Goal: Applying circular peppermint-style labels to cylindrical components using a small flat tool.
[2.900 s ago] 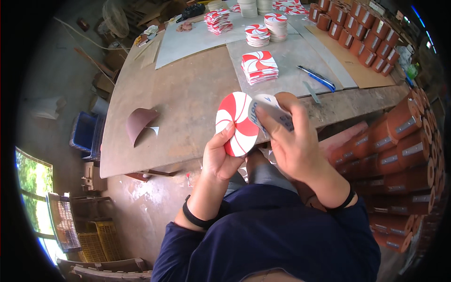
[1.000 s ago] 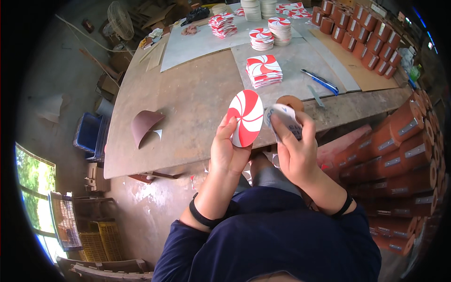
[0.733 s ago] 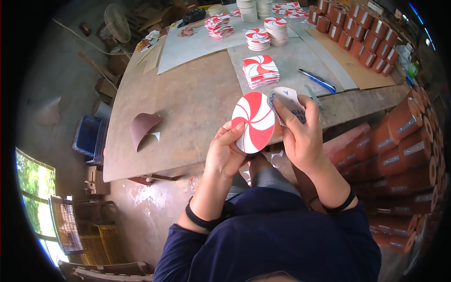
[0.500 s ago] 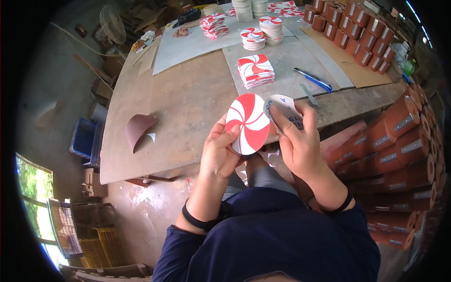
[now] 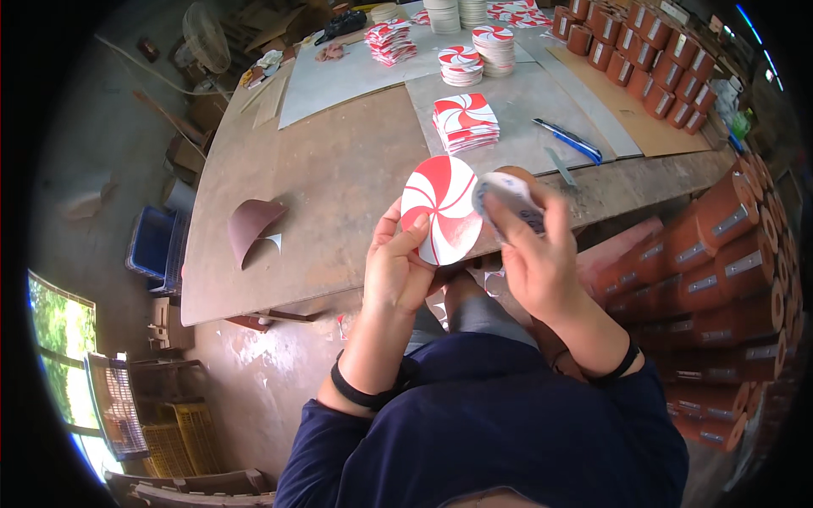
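A round disc (image 5: 449, 224) with a red-and-white pinwheel print is held upright in my left hand (image 5: 389, 271), thumb on its face and fingers behind. My right hand (image 5: 538, 262) grips a bent piece of sandpaper (image 5: 495, 184) at the disc's right edge. Its pale printed backing faces me, smeared by motion, and a strip of brown grit shows along the top. Whether it touches the rim I cannot tell. Beyond my hands lies a pile of square pinwheel-printed sheets (image 5: 466, 123). Farther back stand stacks of round discs (image 5: 461, 72).
On the wooden table (image 5: 330, 186) lie a curled brown sheet (image 5: 250, 224) at left, a blue utility knife (image 5: 572, 144) and a metal strip (image 5: 561, 167). Reddish-brown cylinders (image 5: 656, 63) are piled at the far right. More long ones (image 5: 711, 279) are stacked beside me.
The disc has shifted slightly up and left in my left hand. The sandpaper in my right hand has bent over and blurred, now showing brown along its top.
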`<state>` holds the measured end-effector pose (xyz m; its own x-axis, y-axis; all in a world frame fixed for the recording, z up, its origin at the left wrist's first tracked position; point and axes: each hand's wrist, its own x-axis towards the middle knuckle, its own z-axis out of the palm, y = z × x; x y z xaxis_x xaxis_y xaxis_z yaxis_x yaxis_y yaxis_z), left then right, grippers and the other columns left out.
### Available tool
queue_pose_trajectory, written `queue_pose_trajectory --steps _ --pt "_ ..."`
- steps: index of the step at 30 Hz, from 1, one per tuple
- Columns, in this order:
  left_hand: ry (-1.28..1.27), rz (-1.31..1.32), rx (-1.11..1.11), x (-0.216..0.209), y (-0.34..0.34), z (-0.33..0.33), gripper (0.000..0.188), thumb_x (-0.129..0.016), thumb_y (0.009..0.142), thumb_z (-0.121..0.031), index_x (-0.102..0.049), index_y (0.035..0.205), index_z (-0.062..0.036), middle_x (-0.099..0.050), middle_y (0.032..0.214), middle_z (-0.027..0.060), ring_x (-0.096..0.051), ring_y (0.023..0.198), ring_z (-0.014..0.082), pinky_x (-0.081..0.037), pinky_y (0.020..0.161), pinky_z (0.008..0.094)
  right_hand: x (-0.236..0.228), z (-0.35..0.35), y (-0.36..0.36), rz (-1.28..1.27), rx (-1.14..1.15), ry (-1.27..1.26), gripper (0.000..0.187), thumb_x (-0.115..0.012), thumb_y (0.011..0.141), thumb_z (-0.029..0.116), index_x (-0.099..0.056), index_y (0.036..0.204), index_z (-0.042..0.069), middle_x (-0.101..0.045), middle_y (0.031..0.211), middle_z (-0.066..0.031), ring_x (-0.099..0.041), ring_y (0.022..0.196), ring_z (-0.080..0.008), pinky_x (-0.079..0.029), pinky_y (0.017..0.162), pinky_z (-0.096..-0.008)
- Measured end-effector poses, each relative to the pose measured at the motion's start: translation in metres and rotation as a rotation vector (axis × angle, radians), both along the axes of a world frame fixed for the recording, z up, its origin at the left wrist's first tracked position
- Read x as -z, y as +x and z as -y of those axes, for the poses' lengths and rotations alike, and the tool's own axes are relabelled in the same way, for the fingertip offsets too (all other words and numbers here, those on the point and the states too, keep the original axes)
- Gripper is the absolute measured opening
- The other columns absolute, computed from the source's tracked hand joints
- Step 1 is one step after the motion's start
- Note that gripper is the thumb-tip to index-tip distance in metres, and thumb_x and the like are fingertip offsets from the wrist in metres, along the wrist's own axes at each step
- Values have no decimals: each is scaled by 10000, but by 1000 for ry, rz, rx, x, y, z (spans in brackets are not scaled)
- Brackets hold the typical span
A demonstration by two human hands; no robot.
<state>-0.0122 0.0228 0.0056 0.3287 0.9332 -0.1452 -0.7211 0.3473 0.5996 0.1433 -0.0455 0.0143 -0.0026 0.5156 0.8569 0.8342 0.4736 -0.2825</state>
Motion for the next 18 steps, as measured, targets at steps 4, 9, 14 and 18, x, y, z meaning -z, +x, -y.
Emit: queue_pose_trajectory --steps 4,9,14,18 --pt "14 26 6 5 0 -8 330 -451 884 50 -386 1207 33 -536 1151 181 -556 1071 266 -471 923 426 15 5 -13 86 -11 -15 446 -603 725 -2 -615 1155 117 -494 1012 -131 -557 836 -276 -470 680 -362" --pt "-18 19 -38 2 3 -5 325 -441 887 41 -390 1209 37 -541 1163 171 -552 1081 263 -461 936 419 18 9 -14 20 -17 -8 443 -618 723 27 -617 1156 123 -509 996 -121 -558 815 -259 -469 660 -351" --pt "-1 59 -7 -1 6 -1 317 -442 883 45 -401 1197 34 -542 1161 176 -555 1077 251 -454 947 411 8 -10 -6 29 28 23 466 -616 736 26 -595 1191 122 -507 984 -125 -551 868 -277 -464 724 -383" --pt "-15 -18 -65 5 4 -6 307 -454 883 34 -398 1185 36 -545 1148 169 -557 1070 246 -463 938 398 34 13 -21 133 -55 -100 401 -648 749 71 -626 1144 135 -520 954 -77 -561 826 -249 -462 671 -359"
